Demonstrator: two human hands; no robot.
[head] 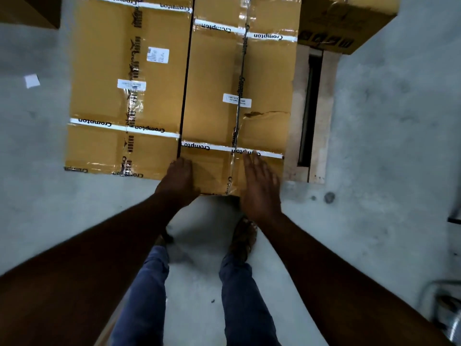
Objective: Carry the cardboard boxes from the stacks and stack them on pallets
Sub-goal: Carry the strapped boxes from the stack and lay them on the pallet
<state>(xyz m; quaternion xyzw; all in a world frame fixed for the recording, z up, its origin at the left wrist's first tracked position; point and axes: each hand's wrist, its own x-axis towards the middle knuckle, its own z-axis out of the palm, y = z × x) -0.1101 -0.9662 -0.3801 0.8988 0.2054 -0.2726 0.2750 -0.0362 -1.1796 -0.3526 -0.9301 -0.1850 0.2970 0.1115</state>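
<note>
Right box [239, 103] overhangs pallet [296, 136] edge. Left hand [178, 182], fingers hidden, state undetermined; right hand [259, 186] flat, spread. Torn flap; uneven push risks skew, tear spreading.

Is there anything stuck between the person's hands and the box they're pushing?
No. Both hands already touch the right box: the left hand rests on its near left corner, the right hand lies flat on its top. Nothing visible sits between them.

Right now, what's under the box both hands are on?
Right of the torn box, pale pallet boards with a dark slot stick out from under it. Anything beneath its middle is covered.
</note>
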